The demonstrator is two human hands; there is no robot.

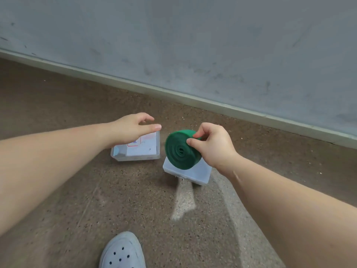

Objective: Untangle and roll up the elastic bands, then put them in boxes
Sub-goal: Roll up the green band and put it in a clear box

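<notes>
A green elastic band [180, 151] is rolled into a tight coil. My right hand [212, 144] pinches its upper right edge between thumb and fingers, holding it in the air above a white box [195, 174] that lies on the floor. To the left stands a second, clear box [148, 151] with a white printed card inside. My left hand [133, 128] hovers over this clear box, fingers relaxed and spread, holding nothing.
The floor [96, 190] is brown speckled stone. A grey wall with a pale skirting board [193, 97] runs diagonally behind the boxes. A white perforated shoe [122, 252] shows at the bottom edge.
</notes>
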